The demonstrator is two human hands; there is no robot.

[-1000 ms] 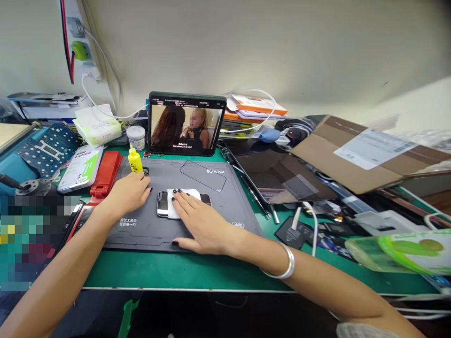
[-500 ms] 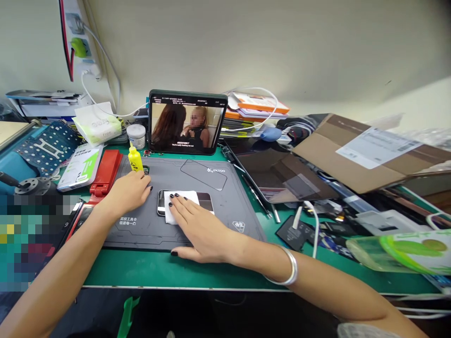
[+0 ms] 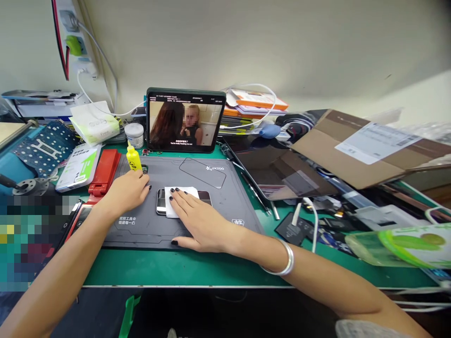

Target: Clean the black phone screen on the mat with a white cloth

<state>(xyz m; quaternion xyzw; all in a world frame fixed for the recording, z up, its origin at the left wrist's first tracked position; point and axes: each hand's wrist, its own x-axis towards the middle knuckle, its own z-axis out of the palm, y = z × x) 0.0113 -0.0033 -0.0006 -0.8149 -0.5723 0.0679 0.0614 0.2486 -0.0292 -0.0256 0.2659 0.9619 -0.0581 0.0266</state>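
A phone (image 3: 161,203) with a dark glass face and pale edge lies on the grey work mat (image 3: 148,234). Across it sits a folded white wipe (image 3: 171,210). My right hand (image 3: 197,218) lies flat on this wipe, fingers stretched out and thumb apart, over the phone. To the left, my left hand (image 3: 128,191) rests on the mat with its fingers curled; whatever is in them is hidden. Just behind its knuckles stands a yellow bottle (image 3: 133,158) with a thin nozzle, its base covered by the hand. A thin black-edged phone outline (image 3: 213,183) lies farther back on the mat.
A tablet (image 3: 183,124) playing a video stands at the back. Left are a red tool (image 3: 104,173) and a white-green box (image 3: 81,166). Right are a large dark screen (image 3: 271,164), a cardboard box (image 3: 324,141), loose phone parts (image 3: 296,227) and a white cable (image 3: 315,225).
The view has shifted slightly. Both hands keep nearly the same places, the right one still flat on the wipe over the phone.
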